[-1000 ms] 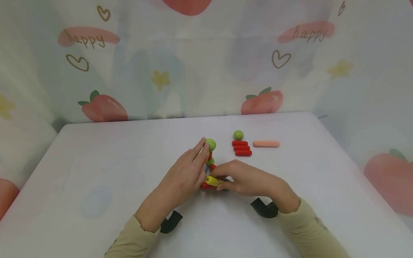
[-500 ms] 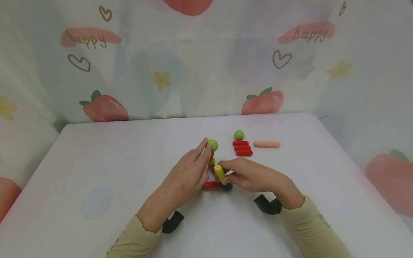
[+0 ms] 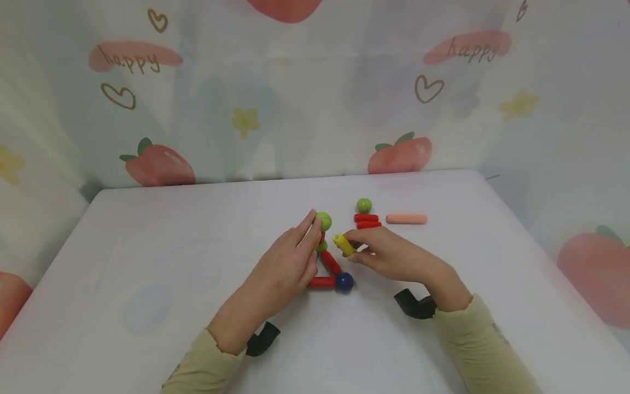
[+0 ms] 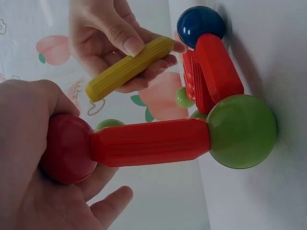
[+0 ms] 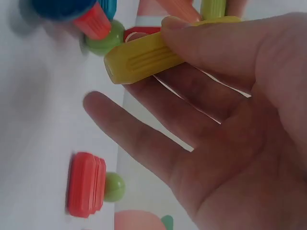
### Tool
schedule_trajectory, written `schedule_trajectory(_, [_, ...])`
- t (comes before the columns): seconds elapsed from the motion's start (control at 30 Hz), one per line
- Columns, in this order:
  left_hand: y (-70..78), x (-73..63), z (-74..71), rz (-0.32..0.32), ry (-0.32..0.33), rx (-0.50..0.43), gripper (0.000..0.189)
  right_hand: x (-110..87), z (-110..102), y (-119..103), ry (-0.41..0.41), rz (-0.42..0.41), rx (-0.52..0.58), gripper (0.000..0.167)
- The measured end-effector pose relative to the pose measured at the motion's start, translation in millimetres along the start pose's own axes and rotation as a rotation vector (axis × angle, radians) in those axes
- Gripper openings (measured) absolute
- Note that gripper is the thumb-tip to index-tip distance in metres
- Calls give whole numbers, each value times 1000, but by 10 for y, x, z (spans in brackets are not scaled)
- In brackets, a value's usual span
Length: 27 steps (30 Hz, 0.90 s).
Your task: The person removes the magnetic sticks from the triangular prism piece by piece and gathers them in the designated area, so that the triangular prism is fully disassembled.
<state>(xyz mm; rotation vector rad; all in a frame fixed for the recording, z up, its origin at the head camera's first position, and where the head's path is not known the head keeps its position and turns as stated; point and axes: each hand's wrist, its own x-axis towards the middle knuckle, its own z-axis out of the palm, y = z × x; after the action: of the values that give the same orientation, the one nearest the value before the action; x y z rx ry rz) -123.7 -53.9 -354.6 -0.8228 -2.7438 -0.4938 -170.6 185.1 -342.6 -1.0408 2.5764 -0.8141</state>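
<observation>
My left hand grips a red ball at the upper corner of a built frame of rods and balls. From that ball a red rod runs down to a green ball on the table. Red rods along the base meet at a dark blue ball. A green ball tops the far side, and my left hand hides much of the frame in the head view. My right hand pinches a yellow rod between thumb and fingers, apart from the frame and to its right.
Behind my right hand lie loose red rods, partly covered by it, with a loose green ball beyond them. A pale orange rod lies to their right. A printed curtain hangs at the table's back edge.
My right hand has lifted the yellow rod away from the blue-ball corner, back and to the right, turning it. The blue ball and a slanting red rod have come into view. My left hand has barely moved.
</observation>
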Motion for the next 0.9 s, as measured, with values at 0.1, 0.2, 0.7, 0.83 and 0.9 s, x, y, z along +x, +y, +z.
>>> schedule_trajectory(0.1, [0,-8,3,-1,2,-11,59,-32,-27,38,32,2,-19,27])
schedule_trajectory(0.2, [-1,-6,3,-6,-1,-8,60,-62,-58,55,55,27,-31,31])
schedule_trajectory(0.7, [1,7,0,-1,8,-16,60,-167,-198,152,109,183,-50,26])
schedule_trajectory(0.83, [2,0,-3,-7,-1,-20,60,-179,-227,260,134,274,-79,28])
schedule_trajectory(0.9, [1,-3,-6,-10,-2,-20,60,-187,-249,338,154,327,-101,28])
